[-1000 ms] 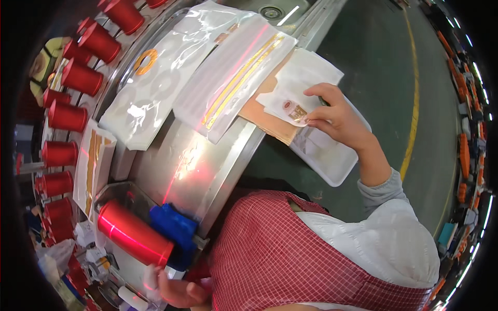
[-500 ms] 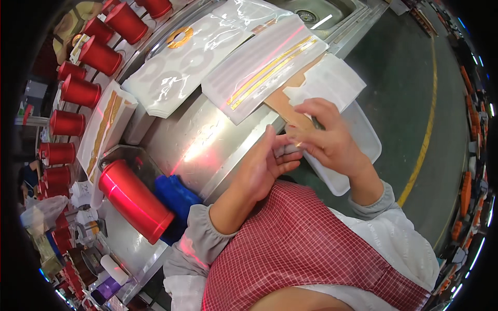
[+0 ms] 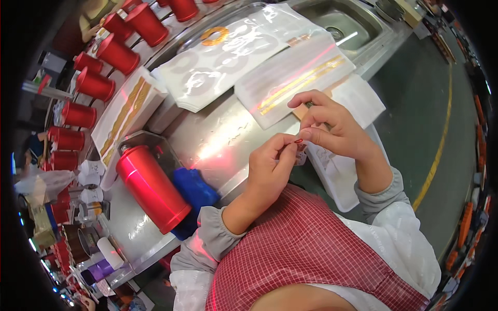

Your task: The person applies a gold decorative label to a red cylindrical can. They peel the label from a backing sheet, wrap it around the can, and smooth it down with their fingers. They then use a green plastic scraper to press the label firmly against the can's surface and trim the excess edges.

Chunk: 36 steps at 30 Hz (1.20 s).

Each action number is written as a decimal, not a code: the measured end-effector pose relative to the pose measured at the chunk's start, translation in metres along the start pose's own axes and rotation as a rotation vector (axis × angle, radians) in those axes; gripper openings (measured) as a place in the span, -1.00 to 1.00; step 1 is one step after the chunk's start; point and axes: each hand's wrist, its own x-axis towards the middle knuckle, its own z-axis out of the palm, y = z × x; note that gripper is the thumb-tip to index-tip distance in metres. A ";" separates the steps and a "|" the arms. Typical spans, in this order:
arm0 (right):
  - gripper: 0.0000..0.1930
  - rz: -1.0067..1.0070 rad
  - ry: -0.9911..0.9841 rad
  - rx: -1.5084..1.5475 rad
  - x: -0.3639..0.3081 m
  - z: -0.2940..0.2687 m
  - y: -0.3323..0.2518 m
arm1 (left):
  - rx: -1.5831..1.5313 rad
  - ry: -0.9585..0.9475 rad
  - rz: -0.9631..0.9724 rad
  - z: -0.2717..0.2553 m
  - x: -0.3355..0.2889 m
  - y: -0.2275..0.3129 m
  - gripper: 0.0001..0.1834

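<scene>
- While the left grip [image 3: 270, 168] and the right grip [image 3: 340, 129] met in front of the metal desk [image 3: 223, 116], what was between them?
- Small see-through label [image 3: 301, 149] with red marking. Left thumb and index finger had it pinched.
- Right side?
- Fingers bent, thumb and index tips close together at the label's upper edge. Couldn't tell if they had hold of it or just touched. Something small and dark showed among those fingers too, mostly hidden, so no ID.
- Close by?
- White tray [image 3: 340, 194] beside the right wrist, off the desk's near edge. White sheet [image 3: 358, 98] behind the right grip, brown board [image 3: 301, 111] next to it, mostly covered.
- Further out on the desk?
- Cloudy plastic sheet [image 3: 270, 78] with gold strips, past the fingertips. Left of that, pale sheets [image 3: 228, 67] with grey round outlines, orange ring [image 3: 214, 36] at their far edge. Sink [image 3: 358, 26] at the far end.
- And the left end?
- Red cylinder [image 3: 153, 189] lay at an angle, blue cloth [image 3: 194, 189] right beside it. White block [image 3: 124, 122] with a wavy gold band stood behind the cylinder. Red canisters [image 3: 118, 54] ran in a row beyond. Purple roll [image 3: 98, 270] and white roll [image 3: 110, 253] sat lower left, near each other.
- Floor?
- Green, yellow line [image 3: 438, 145] on the right.
</scene>
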 end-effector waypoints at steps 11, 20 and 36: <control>-0.81 -0.257 0.076 -0.509 0.263 -0.043 0.146 | 0.302 -0.163 0.175 -0.083 -0.052 0.070 -0.71; -0.48 -0.365 -0.703 0.008 0.195 0.052 -0.012 | -0.004 0.270 -0.007 -0.096 -0.047 0.055 -0.75; -0.90 -0.252 -0.005 -0.484 0.316 -0.013 0.156 | 0.588 -0.051 0.404 -0.130 -0.102 0.081 -0.51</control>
